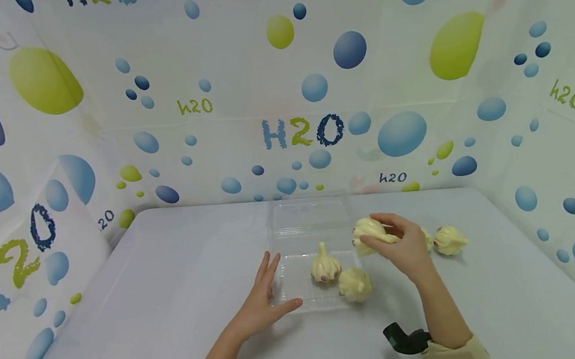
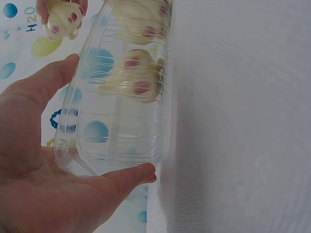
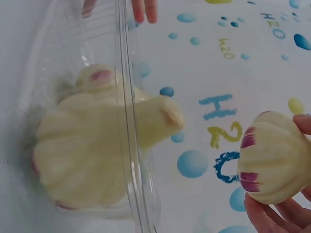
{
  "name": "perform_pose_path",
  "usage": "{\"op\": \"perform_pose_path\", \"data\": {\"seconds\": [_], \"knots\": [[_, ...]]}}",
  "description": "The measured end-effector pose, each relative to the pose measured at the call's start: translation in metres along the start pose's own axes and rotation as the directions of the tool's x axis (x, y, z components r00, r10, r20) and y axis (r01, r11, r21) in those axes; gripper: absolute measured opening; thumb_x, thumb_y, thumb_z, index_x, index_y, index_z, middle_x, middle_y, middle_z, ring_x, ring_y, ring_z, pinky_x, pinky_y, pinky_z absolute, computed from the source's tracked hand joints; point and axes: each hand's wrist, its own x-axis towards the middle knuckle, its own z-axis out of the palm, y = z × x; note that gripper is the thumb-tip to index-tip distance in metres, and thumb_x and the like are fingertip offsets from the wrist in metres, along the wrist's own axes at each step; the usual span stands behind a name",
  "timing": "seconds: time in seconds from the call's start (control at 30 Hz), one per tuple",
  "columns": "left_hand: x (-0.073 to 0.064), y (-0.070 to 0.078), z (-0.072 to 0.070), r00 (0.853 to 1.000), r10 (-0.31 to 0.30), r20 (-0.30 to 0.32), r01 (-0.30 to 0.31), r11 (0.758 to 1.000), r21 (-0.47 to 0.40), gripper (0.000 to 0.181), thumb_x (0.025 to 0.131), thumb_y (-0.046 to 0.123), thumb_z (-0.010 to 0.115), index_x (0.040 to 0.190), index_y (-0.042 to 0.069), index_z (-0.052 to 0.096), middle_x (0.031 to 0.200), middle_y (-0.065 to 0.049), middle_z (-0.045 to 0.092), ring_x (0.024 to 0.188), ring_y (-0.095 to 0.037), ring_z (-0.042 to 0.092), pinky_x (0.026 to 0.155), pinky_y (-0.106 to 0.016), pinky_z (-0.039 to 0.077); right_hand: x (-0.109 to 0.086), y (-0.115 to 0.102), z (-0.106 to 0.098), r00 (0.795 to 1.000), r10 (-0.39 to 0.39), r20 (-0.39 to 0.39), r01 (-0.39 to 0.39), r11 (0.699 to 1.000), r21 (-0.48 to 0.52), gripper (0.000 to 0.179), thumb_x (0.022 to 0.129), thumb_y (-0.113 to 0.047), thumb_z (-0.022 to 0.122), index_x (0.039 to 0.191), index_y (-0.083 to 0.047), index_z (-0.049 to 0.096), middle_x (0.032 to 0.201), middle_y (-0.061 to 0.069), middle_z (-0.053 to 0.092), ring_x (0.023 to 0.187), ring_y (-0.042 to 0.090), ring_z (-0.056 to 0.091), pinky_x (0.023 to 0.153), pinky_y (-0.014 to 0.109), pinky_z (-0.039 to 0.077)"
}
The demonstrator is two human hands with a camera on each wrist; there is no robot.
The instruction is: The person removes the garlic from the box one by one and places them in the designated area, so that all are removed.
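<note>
Your clear, ribbed plastic container (image 1: 294,280) lies open on the white-covered bench (image 1: 179,264), its clear lid (image 1: 309,216) folded back on the far side; the broadest stretch of bench runs left of the container, and the bench's far edge lies just behind the lid. Your left hand (image 1: 262,302) is spread wide at the container's left end, thumb apart from the straight fingers. Your right hand (image 1: 404,243) pinches a cream, purple-marked garlic bulb (image 1: 371,230) above the container's right edge. Inside the container, a cream garlic bulb with an upright stem (image 1: 325,266) sits near the middle, and a rounder cream bulb (image 1: 355,285) fills the near right corner. Right of the container, a cream bulb with its stem pointing away (image 1: 449,240) rests on the bench. Behind the container, the white sheet with blue and green dots (image 1: 233,42) reads "H2O" and "h2O", some lettering cut off by the frame. Your right hand mostly hides another pale bulb (image 1: 427,239) right of the container.
</note>
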Motion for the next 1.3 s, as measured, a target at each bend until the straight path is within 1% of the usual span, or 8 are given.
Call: {"op": "perform_pose_path", "data": {"seconds": [0.2, 0.5, 0.67, 0.77, 1.0, 1.3], "knots": [[0.0, -0.002, 0.0, 1.0, -0.005, 0.005, 0.005, 1.0, -0.012, 0.094, 0.077, 0.027, 0.074, 0.148, 0.015, 0.013, 0.152, -0.013, -0.006, 0.135, -0.04, 0.012, 0.097, -0.053, 0.033, 0.002, 0.004, -0.01, 0.998, 0.056, -0.01, -0.056, 0.998, -0.022, 0.056, 0.076, -0.029, 0.075, 0.123, -0.006, 0.056, 0.127, 0.009, 0.051, 0.11, 0.025, 0.049, 0.069, 0.016, 0.048], [0.001, -0.002, 0.0, 1.0, -0.005, 0.007, 0.005, 1.0, -0.016, 0.094, 0.077, 0.027, 0.074, 0.148, 0.016, 0.012, 0.152, -0.012, -0.007, 0.135, -0.04, 0.012, 0.098, -0.054, 0.033, 0.005, 0.01, -0.023, 0.995, 0.093, -0.022, -0.094, 0.995, -0.036, 0.059, 0.077, -0.032, 0.074, 0.126, -0.005, 0.053, 0.13, 0.01, 0.049, 0.113, 0.025, 0.046, 0.071, 0.012, 0.046], [0.0, -0.002, 0.001, 1.0, -0.006, 0.014, 0.006, 1.0, -0.027, 0.094, 0.078, 0.027, 0.074, 0.148, 0.017, 0.012, 0.152, -0.011, -0.007, 0.135, -0.04, 0.012, 0.098, -0.054, 0.032, 0.004, 0.016, -0.029, 0.992, 0.116, -0.045, -0.119, 0.991, -0.066, 0.06, 0.078, -0.033, 0.073, 0.126, -0.005, 0.053, 0.13, 0.011, 0.049, 0.113, 0.025, 0.047, 0.072, 0.01, 0.043], [0.0, -0.002, 0.0, 1.0, -0.002, 0.013, 0.002, 1.0, -0.019, 0.094, 0.078, 0.029, 0.074, 0.148, 0.017, 0.012, 0.152, -0.012, -0.007, 0.135, -0.041, 0.012, 0.097, -0.054, 0.033, 0.004, 0.022, -0.031, 0.991, 0.125, -0.046, -0.129, 0.988, -0.089, 0.06, 0.078, -0.034, 0.073, 0.126, -0.004, 0.053, 0.129, 0.012, 0.049, 0.112, 0.026, 0.048, 0.074, 0.012, 0.043], [0.001, -0.003, -0.001, 1.0, 0.004, 0.0, -0.004, 1.0, 0.008, 0.094, 0.078, 0.03, 0.073, 0.148, 0.017, 0.012, 0.152, -0.012, -0.006, 0.134, -0.041, 0.013, 0.096, -0.053, 0.035, 0.004, 0.036, -0.034, 0.989, 0.14, -0.043, -0.144, 0.98, -0.134, 0.062, 0.077, -0.037, 0.073, 0.125, -0.003, 0.053, 0.128, 0.014, 0.05, 0.11, 0.028, 0.049, 0.079, 0.025, 0.046], [0.001, -0.002, 0.0, 1.0, 0.006, 0.003, -0.006, 1.0, 0.004, 0.094, 0.077, 0.03, 0.074, 0.148, 0.017, 0.013, 0.152, -0.012, -0.006, 0.135, -0.041, 0.012, 0.096, -0.053, 0.035, 0.001, 0.06, -0.037, 0.988, 0.155, -0.008, -0.155, 0.979, -0.135, 0.057, 0.078, -0.031, 0.073, 0.122, 0.0, 0.055, 0.124, 0.018, 0.053, 0.109, 0.029, 0.049, 0.075, 0.021, 0.045]]}}
